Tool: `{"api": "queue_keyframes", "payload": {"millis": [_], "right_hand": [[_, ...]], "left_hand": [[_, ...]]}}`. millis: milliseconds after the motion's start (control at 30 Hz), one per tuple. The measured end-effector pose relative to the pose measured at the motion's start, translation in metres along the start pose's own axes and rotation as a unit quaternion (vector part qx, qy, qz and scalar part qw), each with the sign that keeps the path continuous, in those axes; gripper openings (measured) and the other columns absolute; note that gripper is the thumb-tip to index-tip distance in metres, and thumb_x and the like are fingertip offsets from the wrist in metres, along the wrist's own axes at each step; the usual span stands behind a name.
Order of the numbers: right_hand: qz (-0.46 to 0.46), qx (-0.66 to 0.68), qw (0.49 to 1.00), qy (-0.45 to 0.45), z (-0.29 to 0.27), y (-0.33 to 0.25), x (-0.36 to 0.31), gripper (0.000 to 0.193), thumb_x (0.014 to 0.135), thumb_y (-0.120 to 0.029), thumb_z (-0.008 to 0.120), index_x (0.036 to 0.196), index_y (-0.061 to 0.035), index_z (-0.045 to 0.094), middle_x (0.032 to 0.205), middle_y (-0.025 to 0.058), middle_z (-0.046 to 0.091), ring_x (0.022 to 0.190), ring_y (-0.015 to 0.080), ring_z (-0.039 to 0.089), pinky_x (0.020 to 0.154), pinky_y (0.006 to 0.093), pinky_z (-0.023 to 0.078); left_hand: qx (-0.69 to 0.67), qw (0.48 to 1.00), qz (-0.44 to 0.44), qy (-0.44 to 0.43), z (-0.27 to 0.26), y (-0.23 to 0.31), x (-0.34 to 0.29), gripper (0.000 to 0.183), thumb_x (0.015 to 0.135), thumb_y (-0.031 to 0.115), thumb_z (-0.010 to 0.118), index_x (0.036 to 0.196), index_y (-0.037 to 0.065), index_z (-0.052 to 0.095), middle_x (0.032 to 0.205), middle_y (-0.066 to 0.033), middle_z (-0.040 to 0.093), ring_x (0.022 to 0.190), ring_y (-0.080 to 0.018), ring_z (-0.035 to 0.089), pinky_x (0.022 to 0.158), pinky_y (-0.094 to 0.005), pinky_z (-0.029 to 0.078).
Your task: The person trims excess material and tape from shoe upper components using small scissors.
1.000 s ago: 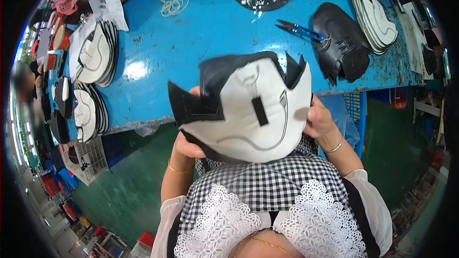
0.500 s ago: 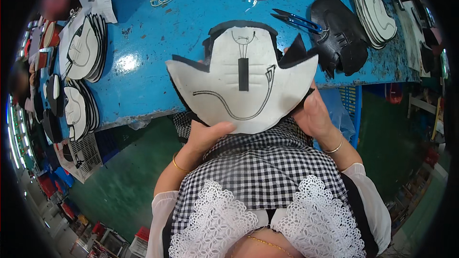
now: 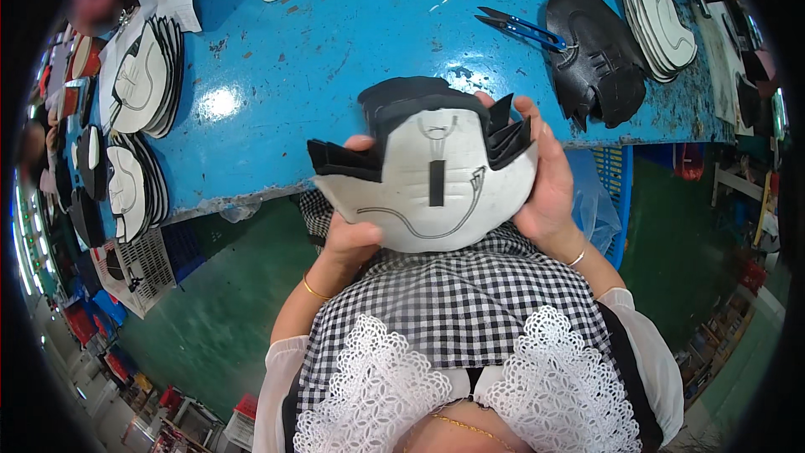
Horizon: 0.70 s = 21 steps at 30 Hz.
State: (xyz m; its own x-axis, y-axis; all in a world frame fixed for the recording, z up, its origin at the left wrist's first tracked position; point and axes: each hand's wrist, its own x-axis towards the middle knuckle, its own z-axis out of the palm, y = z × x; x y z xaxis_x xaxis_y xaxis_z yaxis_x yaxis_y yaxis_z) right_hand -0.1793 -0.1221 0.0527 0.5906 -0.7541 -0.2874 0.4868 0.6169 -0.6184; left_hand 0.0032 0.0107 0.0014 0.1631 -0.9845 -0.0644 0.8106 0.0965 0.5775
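The work surface is a blue-painted tabletop [image 3: 335, 59], scuffed and glossy, above a green floor [image 3: 218, 310]; cut pieces are laid out along its edges so that the middle stays free. Stacks of white-and-black cut panels [image 3: 138, 75] lie at the left rim, a second group [image 3: 126, 193] just below them; a further fanned stack [image 3: 658, 21] lies at the far right, each stack overlapped like tiles, which would let one piece be lifted at a time. A black shoe upper [image 3: 595, 54] lies flat beside that stack; blue-handled snips [image 3: 520, 27] lie just left of it, near the right hand's side.

The bundle of shoe-upper panels [image 3: 432, 176] is held off the tabletop, in front of the person's chest and over the near edge; its white lining side, with a black strip and a drawn curved line, faces the camera. The left hand [image 3: 352, 239] supports the lower left edge from beneath, thumb pressed against the face; the right hand [image 3: 549, 180] wraps the right edge, fingers curled over the black points at the top. Both hands are closed on the bundle, apparently squeezing the layers together so that their edges line up.
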Motion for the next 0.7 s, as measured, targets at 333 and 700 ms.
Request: {"api": "queue_keyframes", "payload": {"millis": [333,700], "right_hand": [[-0.022,-0.062,0.99,-0.123,0.004,-0.011,-0.002,0.099,0.092,-0.062,0.06,0.159,-0.009,0.009,0.147,0.0181,0.046,0.138,0.0291,0.044,0.115,0.0448,0.038],[-0.051,0.058,0.996,-0.049,0.006,0.017,-0.007,0.078,0.096,-0.03,0.067,0.154,-0.0087,0.021,0.13,0.0122,0.056,0.121,0.0219,0.058,0.104,0.0369,0.049]], "left_hand": [[-0.197,0.958,-0.113,0.174,0.008,0.009,0.003,0.068,0.09,0.022,0.059,0.151,0.009,0.033,0.147,-0.02,0.048,0.13,-0.0359,0.054,0.108,-0.0519,0.047],[0.007,0.986,0.02,0.163,0.04,-0.014,-0.005,0.114,0.069,0.04,0.088,0.156,0.011,0.019,0.151,-0.0134,0.042,0.136,-0.0319,0.046,0.111,-0.05,0.044]]}}
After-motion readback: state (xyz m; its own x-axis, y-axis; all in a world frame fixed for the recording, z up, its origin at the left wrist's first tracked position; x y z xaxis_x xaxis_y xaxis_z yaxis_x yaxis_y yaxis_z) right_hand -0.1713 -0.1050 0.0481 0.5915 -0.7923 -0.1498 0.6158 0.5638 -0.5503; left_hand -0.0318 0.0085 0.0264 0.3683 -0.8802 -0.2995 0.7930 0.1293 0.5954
